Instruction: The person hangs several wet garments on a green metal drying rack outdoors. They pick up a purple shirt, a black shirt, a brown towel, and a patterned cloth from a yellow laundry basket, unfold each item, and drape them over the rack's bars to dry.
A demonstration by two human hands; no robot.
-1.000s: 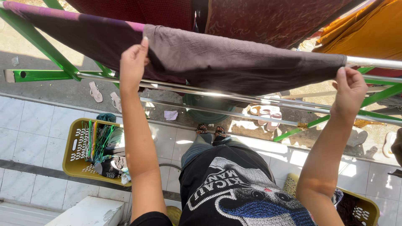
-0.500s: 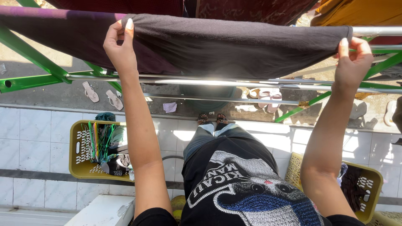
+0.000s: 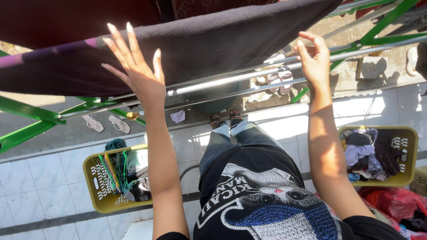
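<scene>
Both hands have let go since the earlier frame: half a second ago they pinched the hem of the dark cloth (image 3: 213, 44); now the left hand (image 3: 135, 73) is flat and spread, fingers (image 3: 118, 40) splayed against the fabric with nothing between them, and the right hand (image 3: 313, 60) is loosely curled, its fingertips (image 3: 304, 42) just at the cloth's lower right edge and close to the metal rail (image 3: 249, 78), gripping neither as far as can be seen. The view has also tilted, so the cloth now slants upward to the right.

Judged from this, the step in hand is smoothing the cloth after draping it; a next move would call for sliding the open palms outward along the fabric without dragging it off its rail.

Outward from the fingers, the cloth lies under the left palm and stretches beyond both hands. Below the left forearm sits a yellow basket (image 3: 95, 195) with items inside; beside the right forearm, another yellow basket (image 3: 411, 155) holds clothes. The green rack frame (image 3: 26, 118) runs off past the left hand.
</scene>
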